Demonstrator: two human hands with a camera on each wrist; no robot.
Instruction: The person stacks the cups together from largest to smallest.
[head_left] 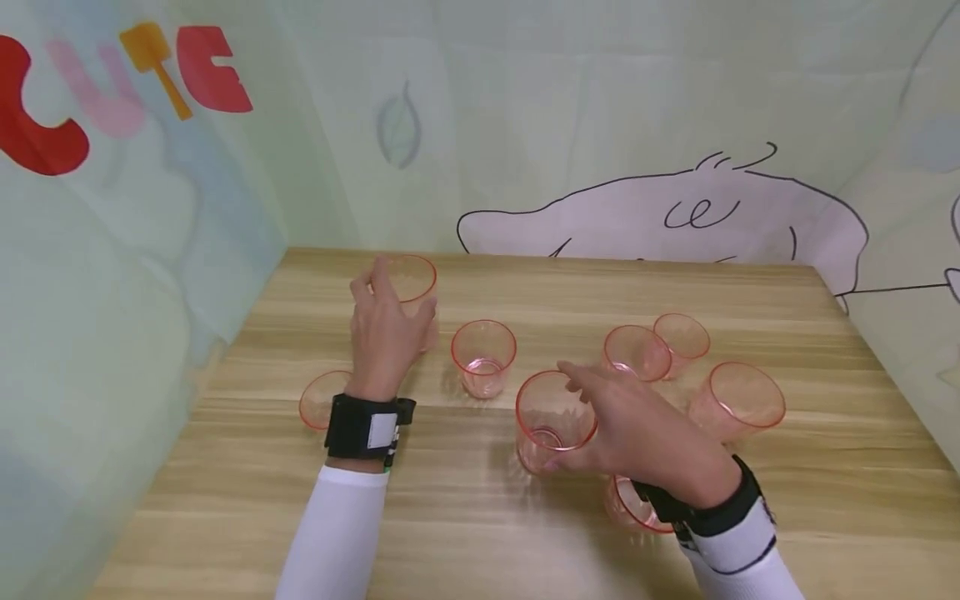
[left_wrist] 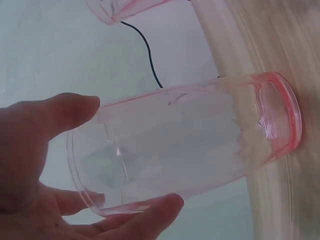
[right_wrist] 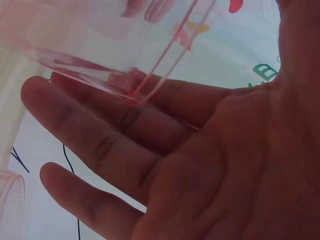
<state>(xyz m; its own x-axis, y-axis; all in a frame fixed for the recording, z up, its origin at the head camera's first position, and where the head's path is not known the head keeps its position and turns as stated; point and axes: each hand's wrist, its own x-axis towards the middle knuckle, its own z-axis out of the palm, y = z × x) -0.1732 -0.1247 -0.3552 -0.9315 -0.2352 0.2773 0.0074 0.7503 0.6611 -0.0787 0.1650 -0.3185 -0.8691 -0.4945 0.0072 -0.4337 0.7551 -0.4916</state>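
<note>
My left hand [head_left: 386,333] grips a tall clear pink cup [left_wrist: 200,135] at the back left of the table. In the left wrist view the thumb lies along one side near the rim and the fingers along the other, with the cup's base close over the wood. Near the middle of the table, my right hand [head_left: 645,425] is spread around the right side of another clear pink cup [head_left: 536,421]. Its fingers [right_wrist: 100,140] are nearly straight beside the rim in the right wrist view, the palm apart from the cup.
Between the hands stands a smaller pink cup [head_left: 483,358]. Another cup [head_left: 318,400] is partly hidden by the left wrist. Several more stand right, including a rear cup [head_left: 682,333], a wide cup [head_left: 738,400] and one under the right wrist [head_left: 637,508]. A printed cloth [head_left: 562,117] hangs behind the table.
</note>
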